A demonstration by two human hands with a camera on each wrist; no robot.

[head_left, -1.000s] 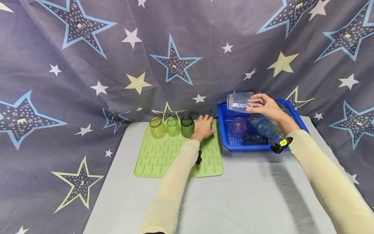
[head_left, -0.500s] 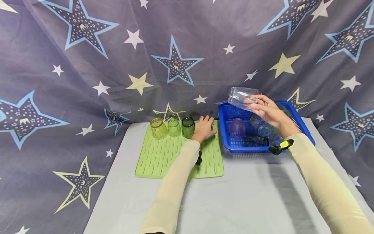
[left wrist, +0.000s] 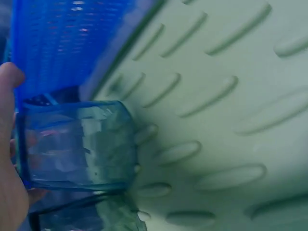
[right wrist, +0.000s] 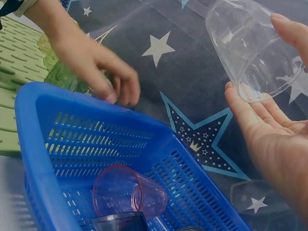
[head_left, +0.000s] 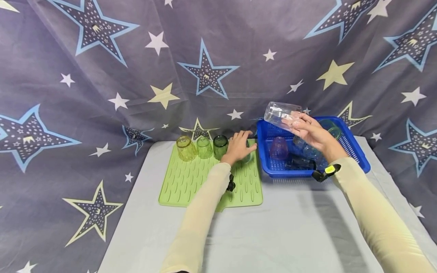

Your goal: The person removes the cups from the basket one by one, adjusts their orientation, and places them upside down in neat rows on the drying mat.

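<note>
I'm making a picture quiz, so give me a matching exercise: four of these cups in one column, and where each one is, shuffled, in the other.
1. Clear cup
2. Pink cup
3. Yellow cup
4. Dark green cup

A. In the blue basket
B. Left end of the row on the green mat
C. Held in the right hand
D. Between the light green cup and the left hand

Pairs: 1-C, 2-A, 3-B, 4-D

1. We see a table (head_left: 290, 227) with a pale top, slightly creased, a soft shadow falling across its right part.
2. Toward its back, we find a green mat (head_left: 194, 184) lying flat.
3. Just right of that, we see a blue perforated basket (head_left: 283, 174).
</note>
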